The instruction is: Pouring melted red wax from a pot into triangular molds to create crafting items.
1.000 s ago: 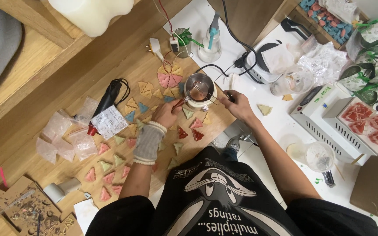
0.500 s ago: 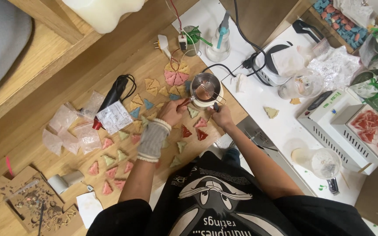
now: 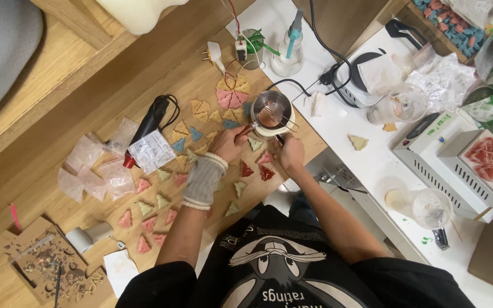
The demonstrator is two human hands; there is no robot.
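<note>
Now, in the head view, the left hand [image 3: 227,144] and right hand [image 3: 290,154] sit at centre frame on the wooden worktop [image 3: 87,85], just below the small metal pot [image 3: 271,112]. Red triangle pieces [image 3: 256,170] lie between them. Whether each grip is closed, I cannot tell.

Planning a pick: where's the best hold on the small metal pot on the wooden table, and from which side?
Likely by the pot handle, a thin wire loop sticking out of its right rim toward the white counter. Come from that right side: the left hand and right hand crowd the near side, and the pot holds pinkish liquid.
</note>
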